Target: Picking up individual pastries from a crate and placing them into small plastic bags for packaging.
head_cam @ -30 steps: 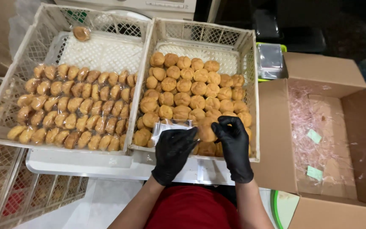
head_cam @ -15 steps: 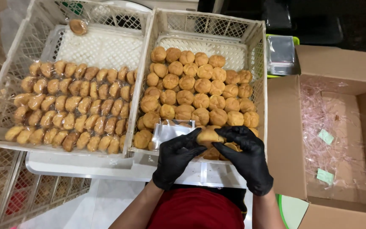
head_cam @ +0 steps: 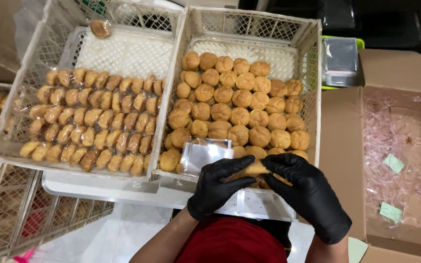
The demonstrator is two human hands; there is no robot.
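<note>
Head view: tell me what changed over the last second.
The left hand and right hand, both in black gloves, drew back from the right white plastic crate toward the body, taking a round golden bun into their grip beside the clear plastic bag. Crates, wrapped buns and brown cardboard box stayed put.

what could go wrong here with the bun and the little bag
The bun is pinched between both gloved hands, left hand and right hand, so a hard squeeze could dent it. The clear bag lies loose on the unwrapped buns in the right crate; it may slide or crumple. The work happens over the crate's near edge, so a slipped bun might fall outside.
</note>
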